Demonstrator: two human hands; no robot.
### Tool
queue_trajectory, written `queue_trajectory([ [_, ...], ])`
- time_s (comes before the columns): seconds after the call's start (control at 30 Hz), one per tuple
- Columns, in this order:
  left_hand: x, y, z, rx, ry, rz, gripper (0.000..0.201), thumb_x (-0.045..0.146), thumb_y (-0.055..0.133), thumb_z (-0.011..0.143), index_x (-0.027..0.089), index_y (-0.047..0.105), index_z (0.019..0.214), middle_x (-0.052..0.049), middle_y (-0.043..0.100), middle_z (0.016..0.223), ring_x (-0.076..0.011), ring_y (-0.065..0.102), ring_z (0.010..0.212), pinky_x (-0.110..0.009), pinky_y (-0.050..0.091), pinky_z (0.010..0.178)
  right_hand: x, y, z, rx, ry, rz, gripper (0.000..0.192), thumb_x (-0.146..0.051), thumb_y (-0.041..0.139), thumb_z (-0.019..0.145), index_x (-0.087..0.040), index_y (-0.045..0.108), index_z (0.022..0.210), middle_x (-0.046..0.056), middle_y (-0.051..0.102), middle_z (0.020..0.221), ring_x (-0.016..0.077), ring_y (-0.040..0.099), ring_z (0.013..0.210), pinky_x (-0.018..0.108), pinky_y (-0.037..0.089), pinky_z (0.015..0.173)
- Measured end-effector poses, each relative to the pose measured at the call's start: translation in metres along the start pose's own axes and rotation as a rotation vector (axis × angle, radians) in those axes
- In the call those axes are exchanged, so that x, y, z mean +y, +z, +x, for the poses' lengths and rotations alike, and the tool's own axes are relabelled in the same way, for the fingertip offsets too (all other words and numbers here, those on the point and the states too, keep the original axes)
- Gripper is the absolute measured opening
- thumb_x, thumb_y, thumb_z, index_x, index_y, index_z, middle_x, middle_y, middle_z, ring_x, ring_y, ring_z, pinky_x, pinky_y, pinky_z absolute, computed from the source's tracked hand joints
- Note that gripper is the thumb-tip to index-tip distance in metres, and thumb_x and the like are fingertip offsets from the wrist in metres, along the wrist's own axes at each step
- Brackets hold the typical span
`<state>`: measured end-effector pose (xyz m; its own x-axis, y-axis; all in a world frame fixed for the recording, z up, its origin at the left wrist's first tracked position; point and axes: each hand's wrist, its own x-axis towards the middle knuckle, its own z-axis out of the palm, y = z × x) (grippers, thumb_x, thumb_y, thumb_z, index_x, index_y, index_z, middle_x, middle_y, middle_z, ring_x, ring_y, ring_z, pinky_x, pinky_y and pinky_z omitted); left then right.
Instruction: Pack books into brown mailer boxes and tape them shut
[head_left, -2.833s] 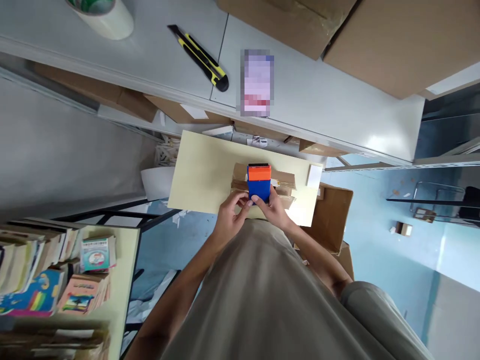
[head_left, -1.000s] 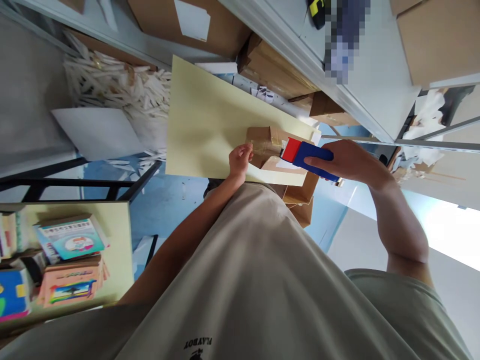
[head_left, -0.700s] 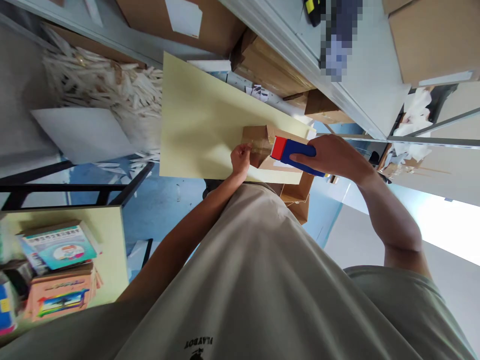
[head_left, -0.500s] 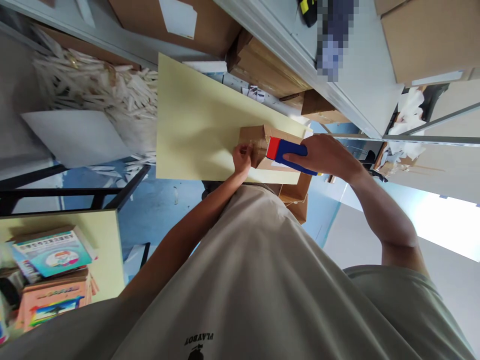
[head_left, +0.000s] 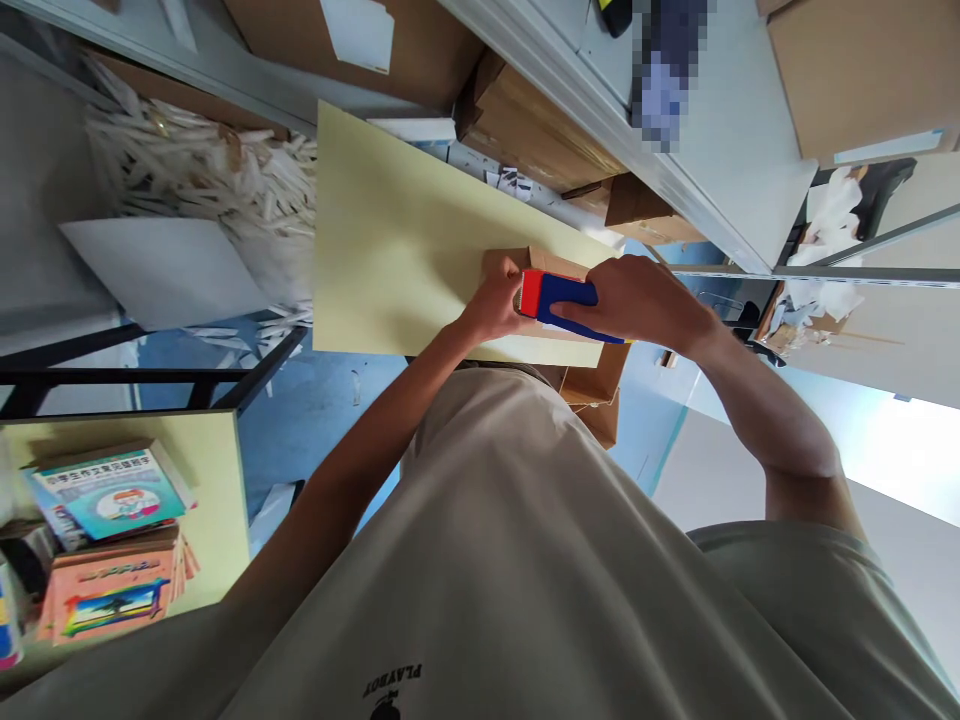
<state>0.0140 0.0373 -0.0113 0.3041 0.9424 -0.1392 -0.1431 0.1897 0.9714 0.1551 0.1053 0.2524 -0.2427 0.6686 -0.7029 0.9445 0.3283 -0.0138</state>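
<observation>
Blue and red tape dispenser (head_left: 559, 296) now further left across the cardboard parcel (head_left: 546, 264) than half a second ago, meeting the left hand. Right hand (head_left: 637, 300) wrapped tight round the dispenser's blue body. Left hand (head_left: 499, 300) curled on the parcel's left end, fingers touching the dispenser's red tip. Parcel lying on the pale yellow worktop (head_left: 397, 255).

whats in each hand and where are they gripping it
The right hand grips the tape dispenser around its blue body. The left hand presses on the cardboard parcel, gripping nothing.
</observation>
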Motion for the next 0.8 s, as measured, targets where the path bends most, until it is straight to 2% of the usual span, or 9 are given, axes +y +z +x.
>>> queue_trajectory([
  [0.07,-0.005,0.005,0.010,0.023,-0.001,0.040,0.038,0.017,0.106,0.076,0.022,0.071,0.089,-0.009,0.059,0.106,-0.0332,0.066,0.110,-0.051,0.060,0.110,-0.003,0.000,0.001,0.010,-0.016,-0.004,0.069,-0.086,0.075,0.105,-0.018,0.083,0.105,0.015,0.073,0.080,0.0441,0.078,0.106,0.049,0.054,0.091],
  [0.13,-0.012,0.008,0.014,0.067,-0.006,0.076,0.034,0.012,0.101,0.078,0.024,0.070,0.087,-0.010,0.059,0.104,-0.0340,0.065,0.110,-0.049,0.061,0.108,-0.005,-0.001,0.001,0.019,-0.021,-0.001,0.070,-0.087,0.075,0.104,-0.018,0.083,0.104,0.015,0.073,0.081,0.0436,0.078,0.106,0.048,0.054,0.092],
  [0.27,-0.021,0.007,0.010,0.049,-0.010,0.305,0.033,0.009,0.097,0.085,0.024,0.079,0.108,-0.011,0.064,0.115,-0.0340,0.066,0.120,-0.045,0.061,0.110,0.004,-0.006,-0.002,-0.044,0.064,-0.102,0.075,-0.089,0.068,0.106,-0.016,0.084,0.103,0.018,0.078,0.088,0.0424,0.079,0.104,0.048,0.054,0.093],
  [0.4,-0.018,0.001,0.003,-0.017,-0.030,0.530,0.040,0.017,0.095,0.096,0.027,0.079,0.132,-0.010,0.067,0.128,-0.0303,0.069,0.124,-0.042,0.061,0.111,0.034,-0.003,-0.001,-0.159,0.131,-0.190,0.080,-0.089,0.061,0.109,-0.014,0.086,0.107,0.021,0.082,0.094,0.0416,0.079,0.103,0.047,0.055,0.094],
  [0.6,-0.014,-0.009,0.005,-0.066,-0.008,0.595,0.049,0.020,0.102,0.091,0.028,0.080,0.134,-0.007,0.072,0.126,-0.0268,0.073,0.117,-0.039,0.063,0.108,0.084,0.037,0.024,-0.244,0.174,-0.131,0.080,-0.089,0.069,0.105,-0.012,0.089,0.113,0.021,0.084,0.093,0.0370,0.080,0.100,0.042,0.056,0.088],
  [0.8,-0.002,-0.015,-0.001,-0.069,-0.057,0.732,0.054,0.025,0.102,0.093,0.027,0.080,0.143,-0.008,0.074,0.133,-0.0271,0.076,0.118,-0.040,0.064,0.110,0.100,0.075,0.055,-0.268,0.131,-0.033,0.075,-0.078,0.075,0.107,-0.009,0.087,0.132,0.024,0.088,0.111,0.0361,0.082,0.103,0.040,0.057,0.086],
])
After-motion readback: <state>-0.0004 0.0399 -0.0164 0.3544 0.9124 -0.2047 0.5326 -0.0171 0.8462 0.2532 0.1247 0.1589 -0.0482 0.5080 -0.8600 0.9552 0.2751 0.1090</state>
